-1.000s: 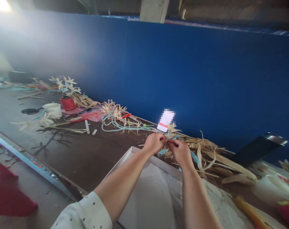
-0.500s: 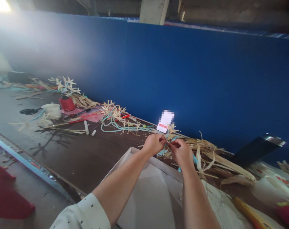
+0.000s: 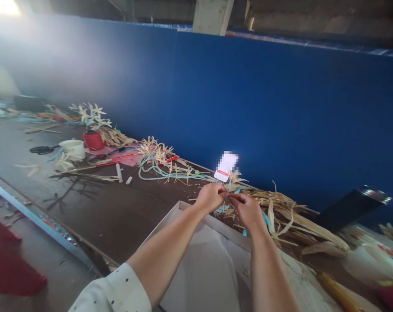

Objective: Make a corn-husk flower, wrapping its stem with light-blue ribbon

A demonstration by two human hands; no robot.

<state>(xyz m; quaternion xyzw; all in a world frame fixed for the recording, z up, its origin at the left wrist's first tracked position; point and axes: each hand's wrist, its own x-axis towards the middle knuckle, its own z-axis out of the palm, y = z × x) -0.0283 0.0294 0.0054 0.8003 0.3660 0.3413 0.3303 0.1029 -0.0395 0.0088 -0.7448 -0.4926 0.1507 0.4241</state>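
My left hand (image 3: 211, 197) and my right hand (image 3: 247, 209) meet fingertip to fingertip above the far corner of a white open box (image 3: 199, 255). Both are closed in a pinch, and what lies between the fingers is too small to make out. Just beyond them lies a lit phone (image 3: 227, 167), its screen blurred out. Dried husk strips (image 3: 290, 210) are heaped right of my right hand, with bits of light blue material among them. To the left, pale husk flowers (image 3: 154, 149) rest beside light blue cords (image 3: 157, 175).
Further left are a red thread spool (image 3: 93, 139), a white tub (image 3: 72, 149), black scissors (image 3: 43, 150) and a white stick (image 3: 119, 173). A dark cylinder (image 3: 352, 208) leans at the right, near a yellow-handled tool (image 3: 336, 290). A blue panel (image 3: 248, 99) rises behind the table.
My right fingers have drawn in flatter and closer to my left fingertips. The view has shifted slightly; the things on the table stay where they were.
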